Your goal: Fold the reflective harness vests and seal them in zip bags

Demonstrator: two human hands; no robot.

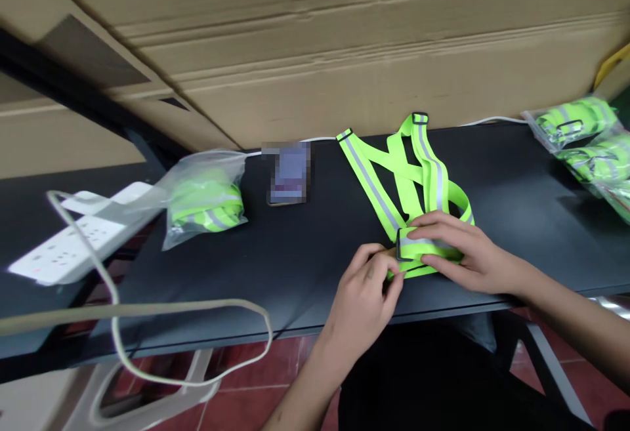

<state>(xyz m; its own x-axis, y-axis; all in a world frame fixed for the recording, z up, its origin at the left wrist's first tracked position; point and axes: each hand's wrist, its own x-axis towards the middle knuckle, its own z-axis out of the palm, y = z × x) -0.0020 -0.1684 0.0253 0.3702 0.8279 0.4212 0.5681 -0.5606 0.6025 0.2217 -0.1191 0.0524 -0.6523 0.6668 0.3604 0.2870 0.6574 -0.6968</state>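
Observation:
A neon yellow reflective safety vest made of elastic straps with silver stripes lies flat on the black table. My right hand rests on its folded lower strap, fingers spread over the band, close to a black plastic buckle. My left hand pinches the strap's near end between thumb and fingers, at the buckle's lower side. A second black buckle sits on the far end of the vest.
A clear bag with a folded neon vest lies left of a pixelated phone. More bagged vests lie at the right end. A white power strip and a white cable are at left. Cardboard stands behind the table.

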